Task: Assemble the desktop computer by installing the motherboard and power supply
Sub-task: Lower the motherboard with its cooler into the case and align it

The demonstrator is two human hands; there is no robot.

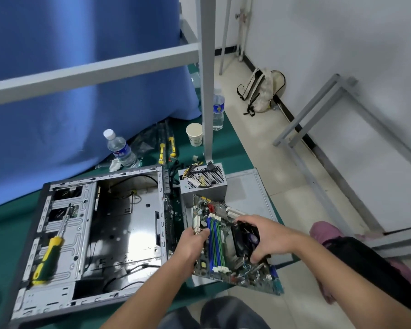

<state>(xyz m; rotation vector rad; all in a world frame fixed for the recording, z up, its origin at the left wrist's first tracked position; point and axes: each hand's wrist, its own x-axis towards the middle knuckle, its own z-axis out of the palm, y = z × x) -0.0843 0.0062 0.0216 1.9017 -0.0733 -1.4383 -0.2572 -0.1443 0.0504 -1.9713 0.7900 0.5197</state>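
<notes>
- The fingers of the left hand (192, 242) pinch the left edge of the motherboard (223, 245); those of the right hand (266, 236) curl around its black cooler fan (246, 237).
- The motherboard is held tilted, to the right of the open case (93, 233) and near the power supply (203, 184).
- The board looks stiff, light and fragile, so I think the bare edges are the safest place to hold.
- A screwdriver (50, 248) lies on the drive cage on the case's left side.
</notes>
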